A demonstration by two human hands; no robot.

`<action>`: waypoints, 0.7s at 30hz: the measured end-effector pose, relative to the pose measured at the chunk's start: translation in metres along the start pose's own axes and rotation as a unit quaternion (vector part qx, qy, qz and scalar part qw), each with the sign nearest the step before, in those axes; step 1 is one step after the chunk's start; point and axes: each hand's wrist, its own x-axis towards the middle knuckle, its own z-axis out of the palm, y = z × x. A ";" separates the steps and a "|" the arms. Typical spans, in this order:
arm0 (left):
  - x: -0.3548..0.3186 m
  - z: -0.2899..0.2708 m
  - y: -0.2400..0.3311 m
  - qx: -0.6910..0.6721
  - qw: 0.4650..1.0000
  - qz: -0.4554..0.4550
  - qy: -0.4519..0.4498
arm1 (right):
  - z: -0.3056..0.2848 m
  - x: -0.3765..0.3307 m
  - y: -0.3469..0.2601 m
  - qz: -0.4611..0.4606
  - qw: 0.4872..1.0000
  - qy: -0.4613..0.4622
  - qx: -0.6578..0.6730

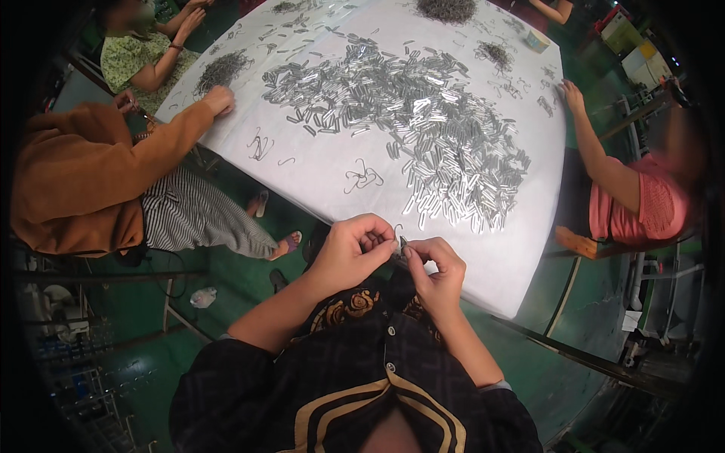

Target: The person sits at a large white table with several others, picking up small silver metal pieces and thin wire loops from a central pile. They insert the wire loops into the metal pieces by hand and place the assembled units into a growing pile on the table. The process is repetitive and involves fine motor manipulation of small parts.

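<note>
- A small metal clip (402,242) sat pinched between both hands at the near edge of the tabletop (325,192), which was white.
- The left hand (351,249) had its grip closed tight on the clip and a thin wire hook (396,229).
- The right hand (438,266) pinched the same clip with its fingertips.
- One large heap of shiny clips (423,121) covered the middle.
- Loose hooks (362,178) lay nearby.
- Three other people sat around; a pale box (538,40) stood at the far edge.

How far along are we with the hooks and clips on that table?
Done: nothing finished is clearly visible. In hand: the left hand and right hand pinch a small wire hook and metal piece together. Left: a big heap of silver clips and loose wire hooks on the white table.
</note>
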 end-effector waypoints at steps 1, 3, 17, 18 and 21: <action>0.000 0.002 0.000 0.000 1.000 0.001 0.011 | 0.000 0.000 0.000 -0.008 1.000 0.001 -0.009; -0.001 0.006 0.001 0.008 1.000 0.000 0.027 | 0.001 0.000 0.000 -0.038 0.999 0.000 -0.023; -0.014 0.002 0.016 0.037 0.983 0.180 -0.027 | -0.010 0.009 0.044 -0.022 0.998 -0.006 -0.061; -0.016 0.001 0.022 0.030 0.979 0.200 -0.018 | -0.008 0.011 0.052 -0.042 0.994 -0.007 -0.101; -0.020 -0.010 0.059 0.003 0.970 0.241 -0.033 | 0.000 0.011 0.079 -0.062 0.979 -0.035 -0.192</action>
